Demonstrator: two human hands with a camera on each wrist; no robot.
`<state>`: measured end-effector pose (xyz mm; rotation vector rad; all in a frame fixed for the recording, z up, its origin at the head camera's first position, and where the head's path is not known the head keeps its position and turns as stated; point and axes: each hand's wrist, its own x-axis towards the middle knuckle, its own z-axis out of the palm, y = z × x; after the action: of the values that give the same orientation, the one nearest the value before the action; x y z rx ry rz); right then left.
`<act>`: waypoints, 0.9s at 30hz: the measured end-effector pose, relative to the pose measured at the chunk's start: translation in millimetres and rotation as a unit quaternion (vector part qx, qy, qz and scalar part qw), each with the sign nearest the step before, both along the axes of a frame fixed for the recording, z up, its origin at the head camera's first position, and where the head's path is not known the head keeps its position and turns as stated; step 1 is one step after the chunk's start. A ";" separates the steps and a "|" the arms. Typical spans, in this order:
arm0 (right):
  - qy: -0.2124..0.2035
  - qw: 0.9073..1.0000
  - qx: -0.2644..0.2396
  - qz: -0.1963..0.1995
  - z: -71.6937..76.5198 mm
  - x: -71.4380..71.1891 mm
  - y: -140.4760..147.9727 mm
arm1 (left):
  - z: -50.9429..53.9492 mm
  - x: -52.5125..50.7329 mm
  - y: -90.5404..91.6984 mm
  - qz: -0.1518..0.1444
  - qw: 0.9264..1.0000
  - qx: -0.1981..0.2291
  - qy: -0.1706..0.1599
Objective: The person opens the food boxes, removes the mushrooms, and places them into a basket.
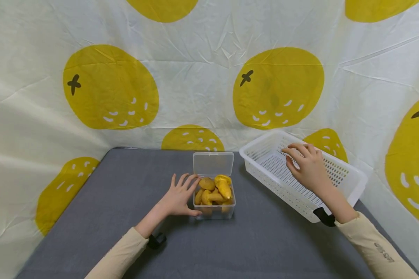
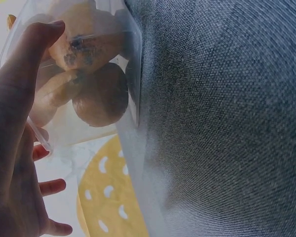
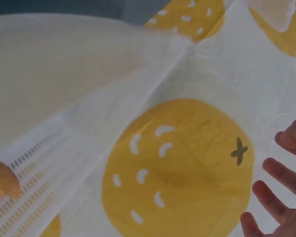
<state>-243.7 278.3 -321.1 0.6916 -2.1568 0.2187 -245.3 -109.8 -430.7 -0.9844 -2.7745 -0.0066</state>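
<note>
A small clear box (image 1: 214, 212) with its lid raised holds several yellow-brown mushroom-shaped pieces (image 1: 223, 186). At its left side is my left hand (image 1: 178, 199), fingers spread and thumb by the front left corner; in the left wrist view the thumb lies over the box wall (image 2: 133, 84). My right hand (image 1: 309, 166) is over the white perforated basket (image 1: 276, 182), fingers slightly bent and holding nothing. In the right wrist view its fingers (image 3: 281, 190) are spread, and a brown piece (image 3: 2, 182) shows against the basket's slotted wall, hidden in the head view.
A dark grey table (image 1: 125, 209) lies under the box and basket. Behind it hangs a white cloth (image 1: 195, 97) printed with big yellow fruit. The basket stands slanted at the table's right side, close to the cloth.
</note>
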 end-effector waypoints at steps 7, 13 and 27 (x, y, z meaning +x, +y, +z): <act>0.016 0.999 0.005 0.046 -3.4 8.9 -21.1 | 1.4 -0.1 0.0 0.001 1.000 -0.002 0.007; 0.010 0.998 0.019 0.061 -7.7 16.6 -35.7 | 0.5 0.5 0.2 0.001 1.000 -0.003 0.006; 0.009 0.990 0.068 0.119 -24.1 24.5 -62.8 | 0.6 0.8 0.7 0.004 1.000 0.002 0.004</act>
<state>-219.2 215.5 -345.3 1.0277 -2.0829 0.1905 -244.5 -109.1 -430.1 -0.9698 -2.7700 -0.0062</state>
